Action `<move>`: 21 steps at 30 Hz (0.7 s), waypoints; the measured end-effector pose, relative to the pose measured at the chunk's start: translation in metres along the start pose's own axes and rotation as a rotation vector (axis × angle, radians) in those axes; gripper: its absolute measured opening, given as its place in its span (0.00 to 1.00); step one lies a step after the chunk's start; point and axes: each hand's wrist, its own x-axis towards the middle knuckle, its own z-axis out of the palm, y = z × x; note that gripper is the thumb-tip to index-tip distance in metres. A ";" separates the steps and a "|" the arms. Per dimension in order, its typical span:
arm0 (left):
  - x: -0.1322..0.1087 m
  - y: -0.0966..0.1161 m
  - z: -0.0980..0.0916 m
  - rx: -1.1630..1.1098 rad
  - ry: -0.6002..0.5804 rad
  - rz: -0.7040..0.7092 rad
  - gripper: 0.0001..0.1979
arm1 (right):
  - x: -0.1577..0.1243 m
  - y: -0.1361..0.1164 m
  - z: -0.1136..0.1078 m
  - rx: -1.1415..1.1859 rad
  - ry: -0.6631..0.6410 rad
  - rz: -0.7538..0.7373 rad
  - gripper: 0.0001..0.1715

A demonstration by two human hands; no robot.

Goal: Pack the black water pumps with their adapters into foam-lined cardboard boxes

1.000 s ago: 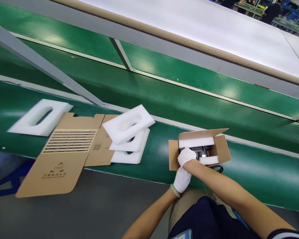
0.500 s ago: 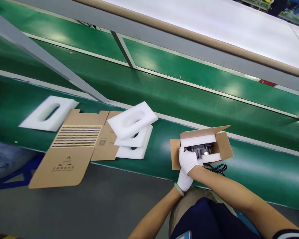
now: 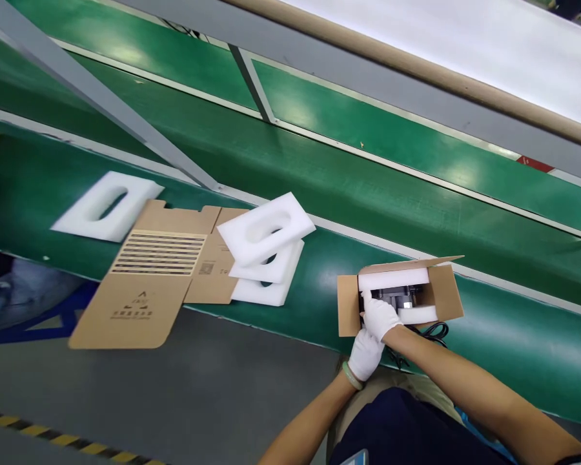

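Observation:
An opened cardboard box (image 3: 446, 292) stands at the right on the green conveyor belt (image 3: 513, 336), its flaps spread. Inside lies a black device (image 3: 403, 296) between a far white foam strip (image 3: 392, 279) and a near foam piece (image 3: 417, 315). My right hand (image 3: 381, 318), white-gloved, reaches over the near wall into the box's left end; its fingers are bent and partly hidden, and what they grip is unclear. Beneath it, my left hand (image 3: 366, 354), also gloved, is against the near side of the box, fingers hidden. A black cable (image 3: 434, 332) lies coiled by the box's near side.
A flattened carton (image 3: 140, 300) lies left on the belt, overhanging its front edge. Foam inserts with oval holes (image 3: 267, 229) are stacked on its right end; another foam insert (image 3: 107, 206) lies beyond its left end. A metal frame post (image 3: 145, 135) and a raised white tabletop (image 3: 465, 45) stand behind.
The view has shifted slightly. My right hand remains in the box's left end, and more of the cable shows below the box near my hands.

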 end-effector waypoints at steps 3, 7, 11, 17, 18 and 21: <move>0.000 -0.002 -0.003 0.064 -0.027 0.002 0.10 | 0.018 -0.008 0.003 -0.104 -0.035 -0.003 0.26; 0.006 -0.005 -0.010 0.050 -0.170 0.023 0.12 | 0.024 -0.007 0.004 -0.107 -0.024 -0.031 0.25; 0.003 0.000 -0.007 0.027 -0.180 -0.117 0.12 | -0.005 -0.001 0.010 -0.233 0.086 -0.113 0.22; -0.007 0.010 -0.006 0.018 -0.157 -0.118 0.12 | 0.005 0.003 0.023 -0.307 0.087 -0.219 0.18; -0.006 0.011 -0.008 0.017 -0.153 -0.093 0.12 | 0.015 0.003 0.025 -0.317 0.050 -0.224 0.17; 0.002 0.010 -0.015 0.017 -0.122 -0.059 0.11 | 0.040 0.002 0.024 -0.344 -0.014 -0.245 0.16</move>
